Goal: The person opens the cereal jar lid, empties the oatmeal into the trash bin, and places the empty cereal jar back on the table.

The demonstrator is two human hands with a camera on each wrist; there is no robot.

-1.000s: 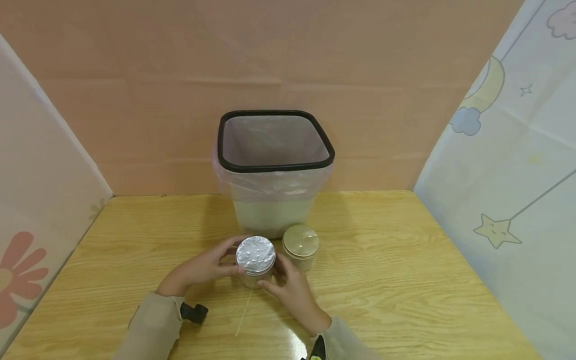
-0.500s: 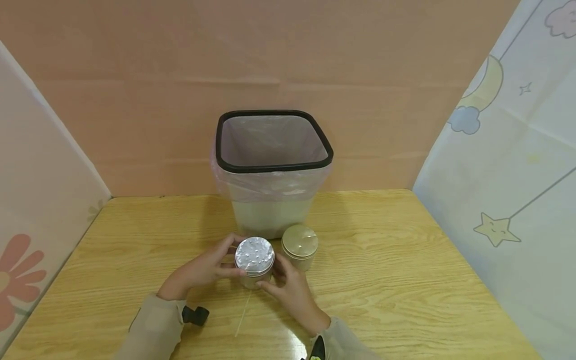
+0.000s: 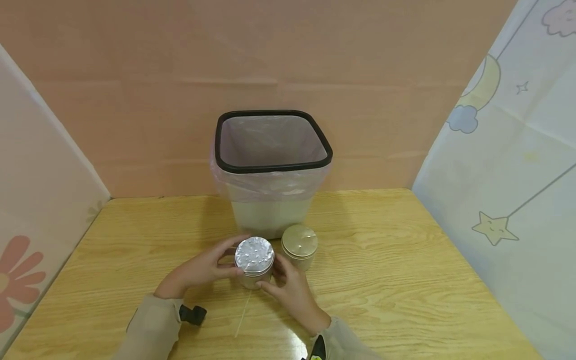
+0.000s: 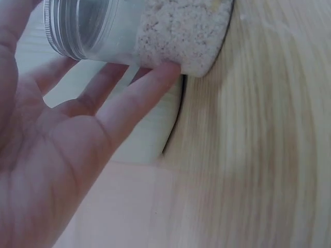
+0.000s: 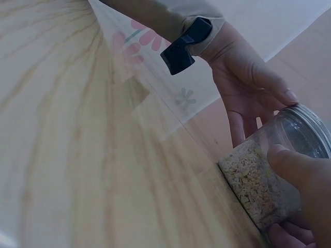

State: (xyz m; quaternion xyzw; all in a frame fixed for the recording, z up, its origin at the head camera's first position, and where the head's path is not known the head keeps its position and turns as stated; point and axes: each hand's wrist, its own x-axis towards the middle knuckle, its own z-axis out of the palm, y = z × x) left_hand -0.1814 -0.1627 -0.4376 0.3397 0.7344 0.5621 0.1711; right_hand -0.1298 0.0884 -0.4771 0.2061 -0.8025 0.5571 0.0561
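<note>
- Nearest me: black mount (image 3: 193, 315) at the L cuff (image 3: 153, 320), prob. sited there to stay clear of the fingers.
- Thin pale stick (image 3: 243, 314) on the bench (image 3: 382, 300), pointing at the base of the silver-lidded jar (image 3: 254, 262) (touching or not, can't tell).
- Of my two hands, R hand (image 3: 292, 290) is part-open, curved to the jar's width: thumb on the near side, fingers low round it. I'd guess it steadies the body.
- L hand (image 3: 209, 267) is spread wider, thumb up by the lid edge, fingers behind; opp. R, so the jar likely can't slip sideways.
- Jar's upright btwn them, base apparently on the bench. Pale flakes (image 5: 251, 181) fill the lower part, so weight's prob. low.
- Gold-lidded jar (image 3: 299, 245) just beside, to the right, unheld, standing on its own base.
- White bin (image 3: 270, 217) behind both; black rim (image 3: 274, 169) presumably pins the pinkish liner (image 3: 270, 187) folded outside.
- Peach backdrop (image 3: 180, 125) last.
</note>
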